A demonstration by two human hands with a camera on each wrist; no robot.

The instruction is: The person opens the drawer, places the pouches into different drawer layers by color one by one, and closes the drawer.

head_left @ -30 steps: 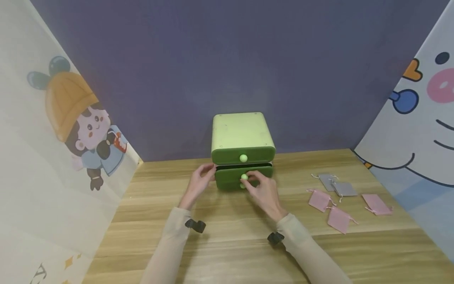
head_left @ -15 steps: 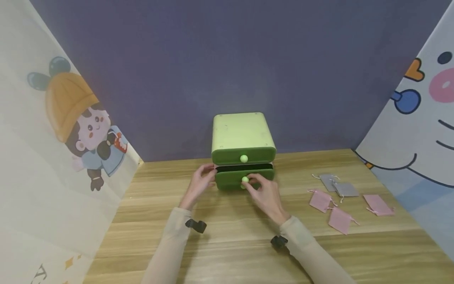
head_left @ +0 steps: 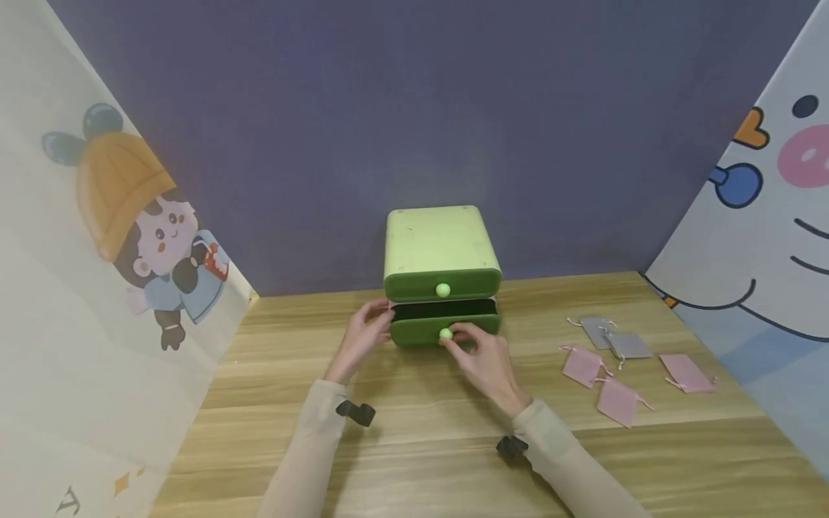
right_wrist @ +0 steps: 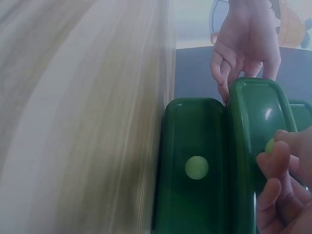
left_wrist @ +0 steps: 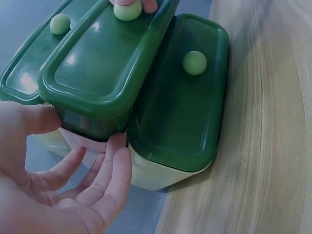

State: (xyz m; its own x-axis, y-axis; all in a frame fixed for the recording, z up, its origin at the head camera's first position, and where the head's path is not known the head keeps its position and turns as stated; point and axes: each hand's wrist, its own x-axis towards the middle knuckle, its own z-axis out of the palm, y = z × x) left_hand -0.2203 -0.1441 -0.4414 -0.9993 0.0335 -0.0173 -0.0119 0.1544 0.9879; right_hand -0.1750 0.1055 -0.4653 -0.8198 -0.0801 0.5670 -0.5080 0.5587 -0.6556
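Observation:
A light-green cabinet (head_left: 440,241) with dark-green drawer fronts stands against the back wall. Its middle drawer (left_wrist: 97,68) is pulled partway out, leaving a dark gap below the top drawer (head_left: 411,286). My right hand (head_left: 487,361) pinches the round pale knob (head_left: 445,334) of that middle drawer between thumb and fingers. At the cabinet's left side is my left hand (head_left: 358,342), its thumb and loosely extended fingertips touching the side by the pulled-out drawer. The bottom drawer (left_wrist: 183,117), closed, appears in both wrist views and is hidden behind the middle one in the head view.
Right of the cabinet, several small drawstring pouches lie on the wooden table (head_left: 414,460): grey pouches (head_left: 630,345) farther back, pink pouches (head_left: 617,401) nearer. A purple-grey wall (head_left: 440,108) rises behind, with cartoon-printed panels at both sides.
The middle drawer has come farther out toward me, widening the gap above it. My right hand has moved slightly nearer with the knob; the left hand stays at the cabinet's side.

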